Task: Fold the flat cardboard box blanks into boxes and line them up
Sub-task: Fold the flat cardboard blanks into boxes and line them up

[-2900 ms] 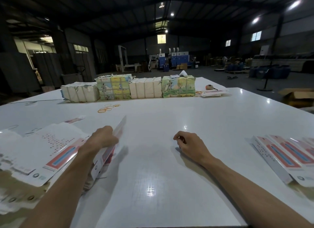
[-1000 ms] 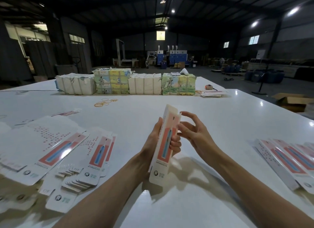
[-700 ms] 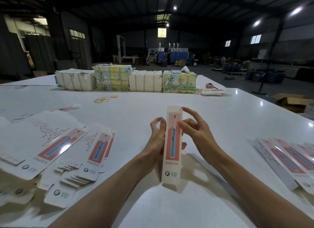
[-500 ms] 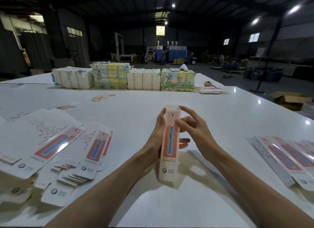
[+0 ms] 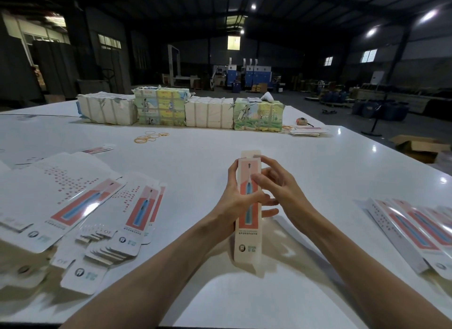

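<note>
Cardboard box (image 5: 248, 243), white with a red panel, a blue toothbrush picture and a tooth logo, stood upright at frame centre above the table (image 5: 215, 147). Its small print was unreadable. Left hand (image 5: 232, 201) gripped its middle; right hand (image 5: 278, 186) curled its fingers round the upper end, hiding part of it. Flat blanks (image 5: 73, 194) lay at lower left, cut off by the frame edge.

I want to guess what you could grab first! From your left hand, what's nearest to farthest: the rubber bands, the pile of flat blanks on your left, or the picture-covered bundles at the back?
From the left hand, holding the box:
1. pile of flat blanks, just to its left.
2. rubber bands, farther ahead and left.
3. picture-covered bundles, far at the back.
</note>
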`<state>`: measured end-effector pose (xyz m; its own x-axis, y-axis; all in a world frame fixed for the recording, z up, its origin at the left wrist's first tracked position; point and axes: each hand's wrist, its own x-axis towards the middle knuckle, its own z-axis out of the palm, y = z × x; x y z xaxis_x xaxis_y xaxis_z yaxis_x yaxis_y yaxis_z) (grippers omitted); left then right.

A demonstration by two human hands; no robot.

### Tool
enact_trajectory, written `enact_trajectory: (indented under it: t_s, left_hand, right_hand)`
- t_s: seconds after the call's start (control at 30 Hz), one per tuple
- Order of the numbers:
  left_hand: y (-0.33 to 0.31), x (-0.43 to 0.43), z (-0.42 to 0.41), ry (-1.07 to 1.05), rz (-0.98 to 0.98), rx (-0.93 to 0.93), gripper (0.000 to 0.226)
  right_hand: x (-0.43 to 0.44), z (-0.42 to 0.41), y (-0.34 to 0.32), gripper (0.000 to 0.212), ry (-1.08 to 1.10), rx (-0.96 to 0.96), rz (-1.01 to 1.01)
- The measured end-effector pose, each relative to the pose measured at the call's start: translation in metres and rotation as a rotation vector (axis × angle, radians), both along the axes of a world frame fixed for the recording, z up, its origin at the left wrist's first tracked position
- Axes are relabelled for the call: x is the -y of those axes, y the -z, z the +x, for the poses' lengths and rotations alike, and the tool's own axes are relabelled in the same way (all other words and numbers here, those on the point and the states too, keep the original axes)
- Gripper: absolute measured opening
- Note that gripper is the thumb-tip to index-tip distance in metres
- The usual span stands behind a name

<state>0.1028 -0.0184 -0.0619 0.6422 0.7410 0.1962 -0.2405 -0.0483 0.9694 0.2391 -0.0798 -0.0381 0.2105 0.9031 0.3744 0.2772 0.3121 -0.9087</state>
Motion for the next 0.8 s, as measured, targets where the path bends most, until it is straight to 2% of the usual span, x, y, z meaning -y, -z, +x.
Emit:
enact_trajectory:
  t_s: [0.23,0.37,0.5,0.8]
  left_hand:
    - [0.004,0.001,-0.003,0.004,0.131,-0.090,0.094]
    - [0.000,-0.001,-0.007,0.002,0.102,-0.160,0.099]
    - [-0.002,0.001,-0.010,0.066,0.140,-0.238,0.102]
    - [-0.001,0.003,-0.011,0.147,0.129,-0.287,0.097]
  right_hand:
    - [0.000,0.008,0.004,0.021,0.031,0.055,-0.001]
    - [0.002,0.005,0.004,0.028,0.073,0.023,0.007]
    - [0.000,0.008,0.000,0.032,0.178,-0.147,0.014]
    - [-0.002,0.020,0.004,0.021,0.203,-0.055,0.084]
